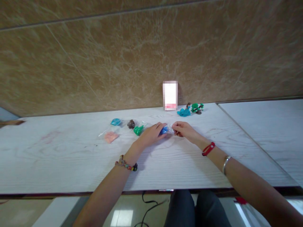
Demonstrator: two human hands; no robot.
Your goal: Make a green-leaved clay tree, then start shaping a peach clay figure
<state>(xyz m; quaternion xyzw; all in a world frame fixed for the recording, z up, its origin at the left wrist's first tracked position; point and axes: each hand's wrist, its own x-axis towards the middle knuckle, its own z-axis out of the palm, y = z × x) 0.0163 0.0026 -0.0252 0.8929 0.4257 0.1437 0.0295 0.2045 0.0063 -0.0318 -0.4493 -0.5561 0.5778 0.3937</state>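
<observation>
Two hands (151,132), crinkled plastic bag (170,128), blue lump (163,130) inside

1. The wall (118,63) stops any reach beyond the table (71,164); a bright, blurred panel (170,94), the turquoise model (184,112) and the green tree-like model (196,108) stand near it.
2. Left of the left hand (152,134), the green (138,130), brown (131,124), blue (115,122) and orange lumps (110,136) block a low sweep.
3. The bag (164,130) bridges both hands — no gap there.
4. Passable: tabletop between the forearms — and beyond the outermost lumps and models.
</observation>
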